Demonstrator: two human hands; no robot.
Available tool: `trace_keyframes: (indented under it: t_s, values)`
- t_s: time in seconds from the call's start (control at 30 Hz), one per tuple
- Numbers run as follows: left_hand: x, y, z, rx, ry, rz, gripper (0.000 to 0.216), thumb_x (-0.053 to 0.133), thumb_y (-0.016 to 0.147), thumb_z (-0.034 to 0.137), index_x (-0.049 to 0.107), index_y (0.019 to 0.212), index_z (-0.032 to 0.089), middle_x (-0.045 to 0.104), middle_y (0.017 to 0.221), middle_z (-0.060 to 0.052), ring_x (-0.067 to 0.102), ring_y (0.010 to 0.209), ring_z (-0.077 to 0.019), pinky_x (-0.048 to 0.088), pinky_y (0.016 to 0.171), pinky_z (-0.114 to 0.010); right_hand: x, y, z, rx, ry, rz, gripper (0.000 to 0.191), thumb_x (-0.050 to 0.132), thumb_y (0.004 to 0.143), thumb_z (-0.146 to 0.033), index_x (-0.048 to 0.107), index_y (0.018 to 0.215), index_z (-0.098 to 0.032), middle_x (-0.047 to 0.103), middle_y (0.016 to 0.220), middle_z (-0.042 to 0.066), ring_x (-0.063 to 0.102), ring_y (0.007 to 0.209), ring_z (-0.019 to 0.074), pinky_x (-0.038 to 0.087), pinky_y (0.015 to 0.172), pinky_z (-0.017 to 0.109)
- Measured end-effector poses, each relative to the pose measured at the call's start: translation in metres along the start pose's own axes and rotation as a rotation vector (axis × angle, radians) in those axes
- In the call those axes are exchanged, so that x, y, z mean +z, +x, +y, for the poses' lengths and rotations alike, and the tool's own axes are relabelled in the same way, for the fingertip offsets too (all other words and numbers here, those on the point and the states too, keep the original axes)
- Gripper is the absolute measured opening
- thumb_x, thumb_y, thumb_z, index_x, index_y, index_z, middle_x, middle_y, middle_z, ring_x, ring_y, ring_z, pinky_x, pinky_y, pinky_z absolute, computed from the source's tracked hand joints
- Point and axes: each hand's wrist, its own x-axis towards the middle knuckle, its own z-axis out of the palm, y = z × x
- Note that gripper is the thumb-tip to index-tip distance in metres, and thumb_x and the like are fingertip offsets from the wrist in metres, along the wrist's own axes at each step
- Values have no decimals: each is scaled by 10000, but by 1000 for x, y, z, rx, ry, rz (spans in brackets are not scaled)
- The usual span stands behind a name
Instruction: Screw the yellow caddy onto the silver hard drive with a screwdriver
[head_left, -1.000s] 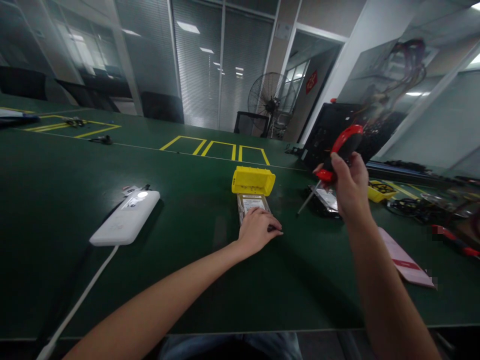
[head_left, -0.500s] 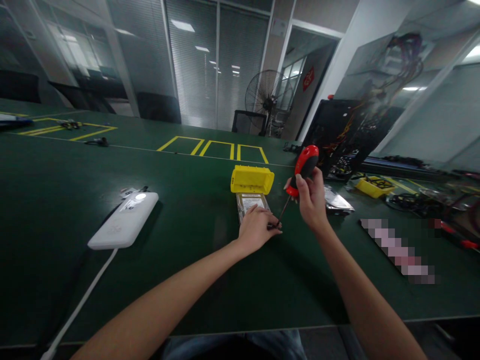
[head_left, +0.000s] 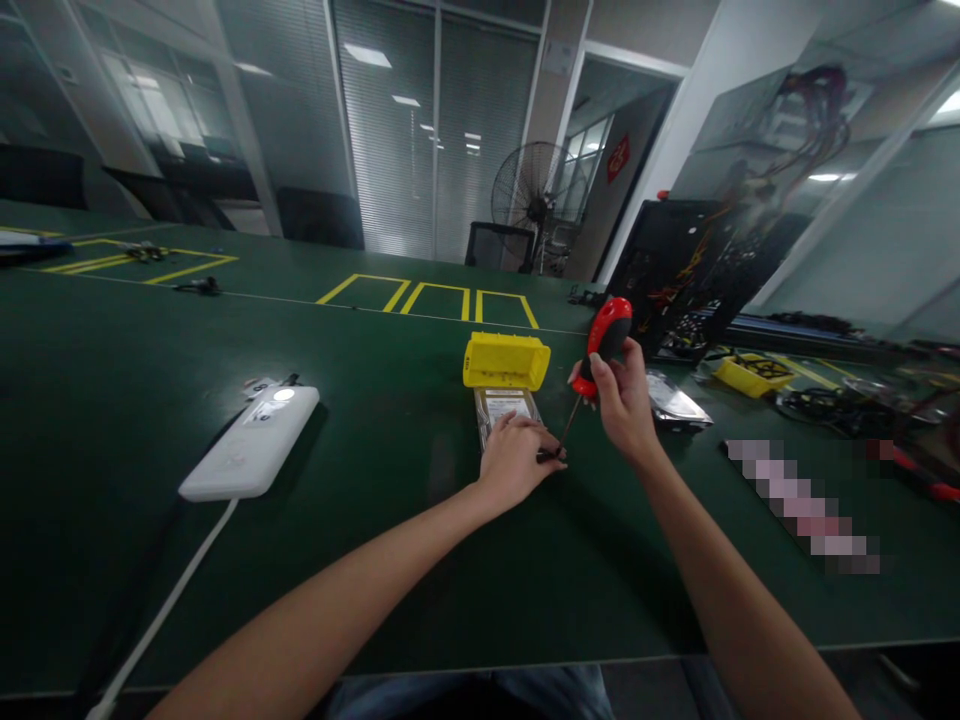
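Observation:
My left hand [head_left: 517,462] lies over the near part of a hard drive [head_left: 501,405], a silver block with a white label, gripping it. By its thumb and fingertips is a small dark piece [head_left: 551,455], too small to name. My right hand [head_left: 624,400] is closed around the red and black handle of a screwdriver [head_left: 609,335]. The tool slants down to the left, its tip beside my left fingertips and the drive's near right corner; whether it touches a screw is hidden. Directly behind the drive sits a yellow plastic bin [head_left: 507,362], its open side facing me.
A white power bank [head_left: 251,450] with a cable lies at left. Right of my right hand is another hard drive [head_left: 676,402]; beyond stand an open computer case [head_left: 660,260] and a second yellow bin [head_left: 752,374]. A blurred-out strip [head_left: 802,505] lies at right.
The screwdriver handle has dipped slightly down and left. My left hand stays on the hard drive. The whole view has shifted very slightly.

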Motion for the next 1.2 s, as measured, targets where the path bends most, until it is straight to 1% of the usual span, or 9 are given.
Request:
trace_keyframes:
  t_s: [0.1, 0.4, 0.6, 0.7, 0.8, 0.87, 1.03, 1.13, 1.2]
  values:
    - [0, 0, 0, 5, -6, 8, 127, 649, 811, 339, 703, 912, 283, 694, 1036, 31, 533, 1101, -206, 272, 1030, -456, 0, 0, 0, -3, 5, -12, 351, 476, 872, -486, 363, 1100, -244, 560, 741, -2, 541, 614, 131, 400, 500, 266]
    - [0, 0, 2, -2, 10, -5, 117, 663, 800, 334, 704, 898, 285, 700, 1013, 37, 535, 1101, -206, 275, 1012, -434, 1, -1, -1, -3, 5, -8, 356, 482, 868, -488, 369, 1100, -244, 573, 735, 0, 513, 552, 115, 421, 483, 267]
    - [0, -1, 1, 8, 14, 4, 125, 646, 814, 334, 700, 913, 280, 697, 1025, 25, 532, 1110, -211, 276, 1007, -446, 0, -1, 1, 8, 54, -5, 354, 512, 851, -484, 363, 1084, -263, 575, 710, -2, 492, 507, 120, 382, 444, 270]
    - [1, -2, 0, 21, 16, 23, 118, 642, 817, 332, 696, 905, 276, 697, 1018, 22, 540, 1094, -209, 282, 1000, -444, -1, -1, 0, 19, 80, 6, 356, 540, 838, -461, 356, 1075, -270, 571, 699, -10, 505, 513, 126, 387, 451, 269]
    - [2, -4, -1, 45, 42, 37, 125, 631, 826, 329, 687, 918, 264, 689, 1036, 11, 536, 1098, -206, 285, 997, -432, 0, -1, 0, 32, 104, 27, 384, 576, 817, -443, 354, 1077, -269, 577, 708, -13, 539, 544, 137, 428, 485, 279]
    - [1, -5, 0, 59, 57, 37, 132, 617, 836, 324, 679, 931, 257, 684, 1048, 5, 533, 1102, -204, 293, 990, -419, 0, -1, 0, 28, 100, 31, 392, 587, 807, -443, 368, 1083, -269, 577, 727, -7, 570, 593, 153, 468, 536, 304]
    - [0, -6, 1, 72, 72, 19, 151, 589, 855, 332, 668, 950, 245, 677, 1054, 7, 538, 1083, -207, 309, 971, -406, 0, 0, 0, -17, 89, 37, 289, 582, 806, -442, 495, 992, -238, 551, 768, 13, 575, 676, 155, 500, 639, 323]
    - [0, -6, 1, 71, 72, 17, 151, 585, 859, 331, 666, 953, 247, 675, 1056, 9, 537, 1082, -207, 305, 972, -406, 0, 1, 0, -4, 169, 12, 253, 594, 803, -395, 504, 969, -226, 569, 804, 13, 584, 728, 147, 501, 682, 309]
    - [0, -6, 1, 72, 70, 17, 145, 594, 853, 327, 668, 948, 248, 677, 1054, 9, 538, 1080, -207, 308, 969, -402, 0, 1, -1, 37, 275, -49, 239, 597, 802, -360, 470, 961, -236, 582, 823, 1, 590, 709, 131, 505, 691, 305]
